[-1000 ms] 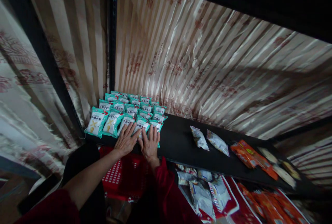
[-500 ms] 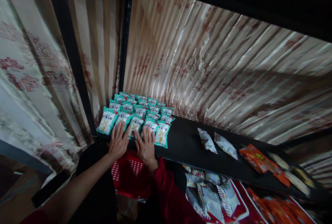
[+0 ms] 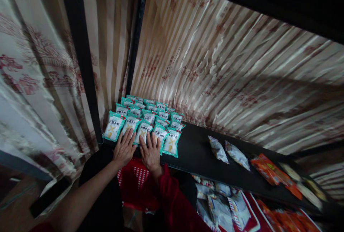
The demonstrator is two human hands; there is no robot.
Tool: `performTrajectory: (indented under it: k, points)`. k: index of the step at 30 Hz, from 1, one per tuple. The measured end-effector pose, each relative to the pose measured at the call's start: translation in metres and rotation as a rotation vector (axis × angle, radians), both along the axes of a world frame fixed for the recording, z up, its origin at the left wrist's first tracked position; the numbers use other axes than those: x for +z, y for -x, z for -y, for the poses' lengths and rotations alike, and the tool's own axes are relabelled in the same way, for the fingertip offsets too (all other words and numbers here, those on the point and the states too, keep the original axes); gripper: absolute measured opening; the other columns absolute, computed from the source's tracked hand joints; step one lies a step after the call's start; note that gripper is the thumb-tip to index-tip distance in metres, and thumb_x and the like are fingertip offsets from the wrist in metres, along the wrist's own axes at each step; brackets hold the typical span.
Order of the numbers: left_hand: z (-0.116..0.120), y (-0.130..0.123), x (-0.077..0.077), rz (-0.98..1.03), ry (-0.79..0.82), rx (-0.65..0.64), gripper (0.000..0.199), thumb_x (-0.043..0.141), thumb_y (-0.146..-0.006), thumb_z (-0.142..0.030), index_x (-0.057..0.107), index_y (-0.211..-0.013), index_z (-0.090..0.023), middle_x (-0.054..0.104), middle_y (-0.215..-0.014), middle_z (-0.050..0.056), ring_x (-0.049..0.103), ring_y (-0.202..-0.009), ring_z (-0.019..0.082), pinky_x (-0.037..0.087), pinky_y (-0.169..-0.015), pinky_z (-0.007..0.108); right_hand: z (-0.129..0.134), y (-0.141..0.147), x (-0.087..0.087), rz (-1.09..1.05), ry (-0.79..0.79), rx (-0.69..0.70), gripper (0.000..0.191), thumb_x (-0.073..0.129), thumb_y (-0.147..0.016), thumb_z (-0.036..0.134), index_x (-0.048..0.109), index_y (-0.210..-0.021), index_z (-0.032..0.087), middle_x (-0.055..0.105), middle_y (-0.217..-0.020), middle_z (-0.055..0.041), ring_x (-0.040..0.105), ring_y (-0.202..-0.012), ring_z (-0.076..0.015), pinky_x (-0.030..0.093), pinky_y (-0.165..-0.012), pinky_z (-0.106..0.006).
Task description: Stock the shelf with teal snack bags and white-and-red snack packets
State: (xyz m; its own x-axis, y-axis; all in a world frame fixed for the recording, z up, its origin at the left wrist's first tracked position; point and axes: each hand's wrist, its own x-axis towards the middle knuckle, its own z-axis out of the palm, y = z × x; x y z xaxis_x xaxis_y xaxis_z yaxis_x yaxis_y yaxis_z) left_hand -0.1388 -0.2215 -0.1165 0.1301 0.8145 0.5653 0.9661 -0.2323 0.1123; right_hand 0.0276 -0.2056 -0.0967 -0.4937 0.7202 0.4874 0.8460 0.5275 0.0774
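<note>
Several green-and-white snack bags (image 3: 113,126) lie in overlapping rows at the left end of a black shelf (image 3: 193,146). My left hand (image 3: 124,149) lies with fingers stretched over the lower part of the second front bag (image 3: 131,122). Beside it, my right hand (image 3: 150,153) spreads its fingers over the lower edges of the middle front bag (image 3: 144,128) and the one to its right (image 3: 159,133). Neither hand grips a bag. The rightmost front bag (image 3: 171,142) lies untouched.
Two white bags (image 3: 219,149) and orange packets (image 3: 266,171) lie farther right on the shelf. A red basket (image 3: 137,189) stands below my hands. Lower right, more white and orange packets (image 3: 287,219) fill a lower level. Black posts (image 3: 80,56) and a curtain (image 3: 215,63) enclose the shelf.
The view has shifted slightly, so the shelf and bags appear a little farther right. My right hand has slid left, off the fourth bag's middle toward the middle front bag.
</note>
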Motion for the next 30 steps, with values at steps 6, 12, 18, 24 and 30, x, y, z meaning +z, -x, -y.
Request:
performTrajectory:
  k: [6, 12, 18, 24, 30]
  points:
    - [0.0, 0.0, 0.007, 0.044, 0.023, -0.005, 0.054, 0.04, -0.091, -0.033, 0.037, -0.142, -0.014, 0.029, -0.151, 0.013, 0.023, -0.141, 0.025, 0.016, -0.115, 0.046, -0.001, 0.002, -0.001, -0.002, 0.01, -0.003, 0.054, 0.048, -0.093, 0.035, 0.031, -0.144, 0.034, 0.025, -0.154, -0.0085, 0.017, -0.142, -0.0302, 0.012, -0.111, -0.055]
    - [0.002, 0.002, 0.003, 0.048, -0.018, -0.035, 0.054, 0.045, -0.09, -0.031, 0.035, -0.143, -0.023, 0.025, -0.153, 0.01, 0.022, -0.141, 0.026, 0.019, -0.114, 0.047, 0.002, 0.003, 0.001, -0.02, -0.018, 0.0, 0.054, 0.047, -0.093, 0.032, 0.03, -0.144, 0.032, 0.027, -0.153, -0.0099, 0.017, -0.142, -0.0295, 0.013, -0.11, -0.054]
    - [0.006, 0.005, 0.007, 0.114, -0.081, 0.034, 0.054, 0.044, -0.091, -0.025, 0.034, -0.143, -0.022, 0.021, -0.154, 0.011, 0.012, -0.143, 0.029, 0.02, -0.112, 0.052, 0.001, 0.003, 0.003, -0.025, -0.046, -0.001, 0.052, 0.049, -0.092, 0.032, 0.035, -0.142, 0.033, 0.028, -0.152, -0.0109, 0.019, -0.142, -0.0301, 0.015, -0.11, -0.054]
    - [0.012, 0.017, 0.019, 0.092, -0.116, 0.006, 0.055, 0.039, -0.092, -0.02, 0.027, -0.146, -0.021, 0.028, -0.152, 0.01, 0.015, -0.143, 0.026, 0.024, -0.112, 0.046, -0.007, 0.005, -0.001, -0.032, -0.061, -0.002, 0.05, 0.051, -0.091, 0.034, 0.039, -0.14, 0.032, 0.032, -0.151, -0.0106, 0.019, -0.141, -0.0307, 0.015, -0.109, -0.054]
    - [-0.003, 0.026, 0.014, 0.225, -0.156, 0.195, 0.058, 0.044, -0.092, -0.031, 0.027, -0.146, -0.019, 0.004, -0.157, 0.012, 0.004, -0.143, 0.034, 0.016, -0.112, 0.059, -0.008, 0.005, -0.003, -0.03, -0.043, -0.001, 0.05, 0.049, -0.092, 0.034, 0.038, -0.141, 0.032, 0.031, -0.151, -0.0113, 0.018, -0.142, -0.03, 0.015, -0.109, -0.054]
